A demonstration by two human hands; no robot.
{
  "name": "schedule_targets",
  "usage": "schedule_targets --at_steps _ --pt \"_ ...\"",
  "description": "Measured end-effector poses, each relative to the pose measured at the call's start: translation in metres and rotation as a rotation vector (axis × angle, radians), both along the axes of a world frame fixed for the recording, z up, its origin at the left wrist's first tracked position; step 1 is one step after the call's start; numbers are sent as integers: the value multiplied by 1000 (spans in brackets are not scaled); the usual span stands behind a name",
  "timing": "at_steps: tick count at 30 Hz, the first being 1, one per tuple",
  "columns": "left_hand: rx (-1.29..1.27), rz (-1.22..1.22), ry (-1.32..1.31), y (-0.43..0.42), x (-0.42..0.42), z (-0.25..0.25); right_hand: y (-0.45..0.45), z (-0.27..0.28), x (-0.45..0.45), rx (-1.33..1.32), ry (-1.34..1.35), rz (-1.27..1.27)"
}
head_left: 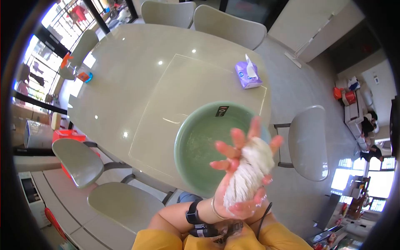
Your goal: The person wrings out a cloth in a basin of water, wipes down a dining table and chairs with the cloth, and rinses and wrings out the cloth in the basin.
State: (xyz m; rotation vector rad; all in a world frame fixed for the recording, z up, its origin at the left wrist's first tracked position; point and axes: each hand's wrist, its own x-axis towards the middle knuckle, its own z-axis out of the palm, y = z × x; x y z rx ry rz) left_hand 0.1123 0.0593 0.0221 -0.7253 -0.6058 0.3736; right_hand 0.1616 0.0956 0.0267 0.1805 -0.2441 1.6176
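Observation:
A wet, wrinkled white cloth-like bundle hangs over the near right side of a round green basin. The basin seems to hold clear water. My left hand, with a bangle and a black wristband, bears the bundle against its palm, its fingers spread. My right hand is wrapped round the bundle's lower end, its fingers partly hidden and wet. The two hands are close together, and the bundle covers part of both.
The basin stands on a glossy pale table. A purple tissue pack lies at the table's far right, and a spray bottle with an orange top at the far left. Several chairs surround the table, one at the right.

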Motion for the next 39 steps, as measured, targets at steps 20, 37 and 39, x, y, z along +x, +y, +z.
schedule_targets --at_steps 20,37,39 --pt "731 166 1436 33 -16 -19 47 15 54 -112 -1429 386" --pt "1651 828 2418 90 -4 -109 64 -50 27 -25 -1705 -563" --pt "1672 848 2464 91 -5 -107 65 -55 29 -157 -1661 -558"
